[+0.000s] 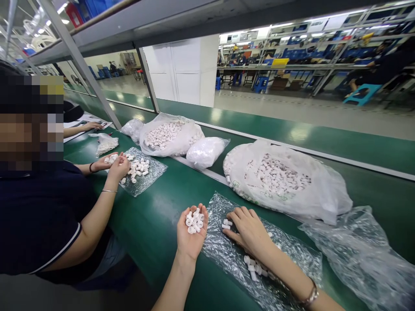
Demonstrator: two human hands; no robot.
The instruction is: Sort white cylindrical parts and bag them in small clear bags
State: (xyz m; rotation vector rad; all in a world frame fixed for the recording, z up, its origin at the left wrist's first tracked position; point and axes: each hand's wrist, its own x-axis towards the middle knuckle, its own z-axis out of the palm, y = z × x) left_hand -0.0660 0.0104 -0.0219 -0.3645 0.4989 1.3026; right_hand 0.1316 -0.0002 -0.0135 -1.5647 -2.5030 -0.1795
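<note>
My left hand [192,235], palm up and fingers curled, cups a pile of small white plastic fittings [195,220]. To its right, my right hand [248,229] reaches palm down over a clear plastic bag [220,255] lying flat on the green table. Its thumb and fingers are apart around a few white fittings [226,224] on the bag; whether they touch them is hard to tell. More white fittings [254,267] lie on the bag below my right wrist, partly hidden by the forearm. Behind stands a large open bag [275,172] full of fittings.
At the left, a person [42,207] handles fittings above another clear bag [145,172]. A second filled bag [168,134], a white bundle [206,152] and crumpled plastic [363,250] lie on the green table [155,207]. A metal shelf frame [147,80] rises behind.
</note>
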